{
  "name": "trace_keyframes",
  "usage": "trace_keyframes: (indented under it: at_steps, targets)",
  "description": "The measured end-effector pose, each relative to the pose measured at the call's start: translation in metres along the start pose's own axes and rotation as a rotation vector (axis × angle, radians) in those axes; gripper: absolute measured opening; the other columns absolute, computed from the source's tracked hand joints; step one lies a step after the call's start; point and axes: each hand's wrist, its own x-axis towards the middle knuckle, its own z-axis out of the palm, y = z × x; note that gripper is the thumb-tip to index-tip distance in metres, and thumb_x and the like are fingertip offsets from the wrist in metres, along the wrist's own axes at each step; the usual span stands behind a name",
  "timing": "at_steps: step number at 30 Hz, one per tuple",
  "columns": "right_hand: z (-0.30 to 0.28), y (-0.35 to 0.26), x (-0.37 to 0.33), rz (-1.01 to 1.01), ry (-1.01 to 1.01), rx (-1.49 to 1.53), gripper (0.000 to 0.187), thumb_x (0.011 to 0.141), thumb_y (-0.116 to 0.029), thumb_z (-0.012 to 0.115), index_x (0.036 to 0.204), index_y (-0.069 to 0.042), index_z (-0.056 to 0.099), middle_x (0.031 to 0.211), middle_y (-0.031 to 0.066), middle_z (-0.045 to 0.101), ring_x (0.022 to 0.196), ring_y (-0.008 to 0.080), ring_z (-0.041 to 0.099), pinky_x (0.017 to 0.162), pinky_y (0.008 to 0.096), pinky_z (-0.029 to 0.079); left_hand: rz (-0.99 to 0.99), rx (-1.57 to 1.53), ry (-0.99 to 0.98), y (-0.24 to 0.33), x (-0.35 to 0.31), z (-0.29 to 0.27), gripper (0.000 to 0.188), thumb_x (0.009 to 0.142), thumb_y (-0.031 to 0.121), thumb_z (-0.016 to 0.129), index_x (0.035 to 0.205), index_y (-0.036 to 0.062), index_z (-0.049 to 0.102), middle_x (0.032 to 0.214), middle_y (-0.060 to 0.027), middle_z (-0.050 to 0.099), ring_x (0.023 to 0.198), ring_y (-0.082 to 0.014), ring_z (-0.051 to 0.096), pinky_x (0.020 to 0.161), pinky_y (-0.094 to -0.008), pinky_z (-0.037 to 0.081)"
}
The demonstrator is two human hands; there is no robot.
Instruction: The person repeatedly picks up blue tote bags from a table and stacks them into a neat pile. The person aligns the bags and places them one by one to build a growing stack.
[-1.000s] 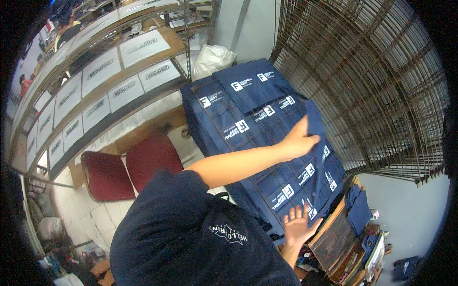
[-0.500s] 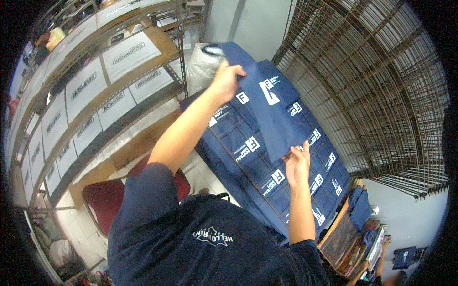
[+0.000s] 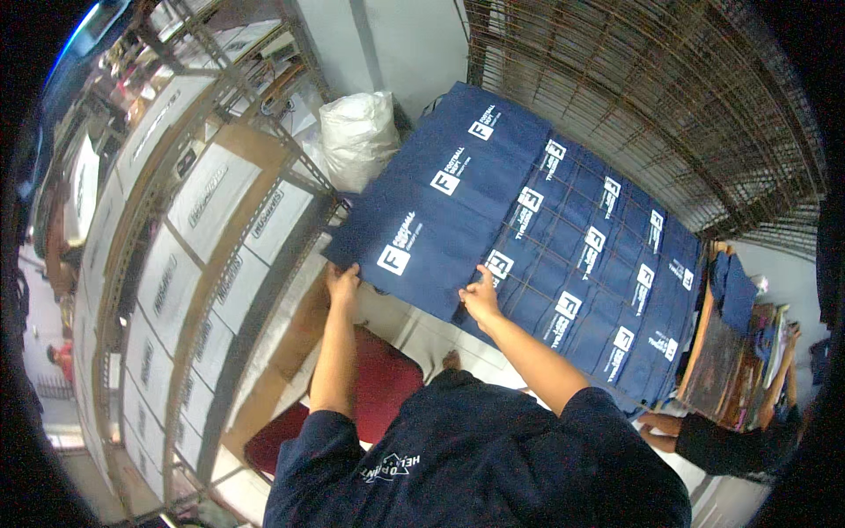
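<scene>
Stretching both arms forward, a person in a dark shirt point(image 3: 528, 449) stands before a navy fabric panel point(image 3: 440, 216); it lies straight ahead of both hands, over the left end of a wire-gridded stack point(image 3: 563, 260) of similarly printed fabric; its long axis runs away from the person, leaning right, with white prints strung along it; the left hand point(image 3: 342, 283) is clamped on the near left corner; the right hand point(image 3: 481, 299) touches the near right corner, index finger extended, though from here I cannot tell whether its thumb pinches the cloth; neither hand is nearer, as both touch; beyond the panel's left side sits a white sack point(image 3: 359, 132); a maroon chair point(image 3: 380, 387) shows between the forearms.
</scene>
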Motion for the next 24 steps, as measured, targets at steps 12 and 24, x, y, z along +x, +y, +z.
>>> trace_keyframes:
  at_steps: [12,24]
  targets:
    - [-0.004,-0.009,0.006,-0.01,0.097,-0.136,0.041,0.074,0.001,0.062,0.104,-0.009,0.036,0.071,0.0101,0.06,0.066,0.0168,0.059,0.061,0.0308,0.046,-0.048,0.037,-0.082,0.022,-0.003,0.021,0.068,0.074,-0.009,0.051,0.133,0.0166,0.031,0.106,-0.0062,0.049,0.093,-0.0185,0.05,0.071,-0.0305,0.046]
    - [0.0,-0.019,0.0,-0.181,0.209,-0.266,0.025,0.072,-0.005,0.064,0.09,-0.008,0.047,0.067,0.0088,0.061,0.066,0.0242,0.062,0.06,0.0352,0.047,-0.056,0.023,-0.027,0.013,0.009,0.022,0.077,0.076,-0.009,0.055,0.138,0.019,0.021,0.11,-0.0087,0.038,0.1,-0.0223,0.047,0.079,-0.035,0.046]
